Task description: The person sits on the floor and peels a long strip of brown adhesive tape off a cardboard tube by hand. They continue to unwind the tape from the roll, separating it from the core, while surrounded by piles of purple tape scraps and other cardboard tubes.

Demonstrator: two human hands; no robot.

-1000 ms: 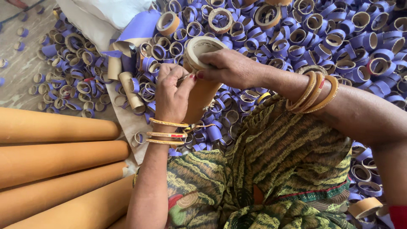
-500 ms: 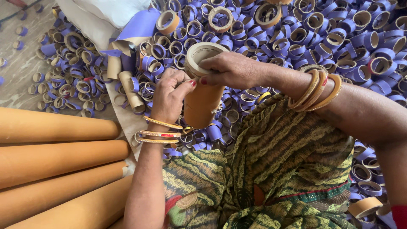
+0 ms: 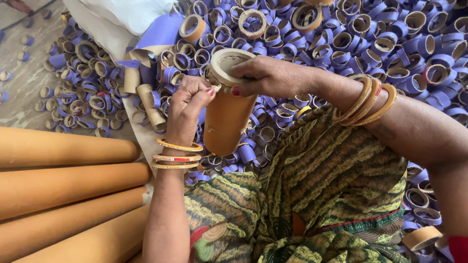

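The right hand (image 3: 265, 75) is gripping the top rim of a short tan cardboard tube (image 3: 228, 104), which is standing nearly upright above the person's patterned lap (image 3: 312, 195), while the left hand (image 3: 187, 104) is curling into a loose fist against the tube's upper left edge, its fingertips pinching at the rim. A wide heap of purple-wrapped cardboard rings (image 3: 370, 39) is spreading over the floor around the tube, and several long tan tubes (image 3: 63, 180) are lying side by side at the left, beside the left forearm with its bangles (image 3: 176, 157).
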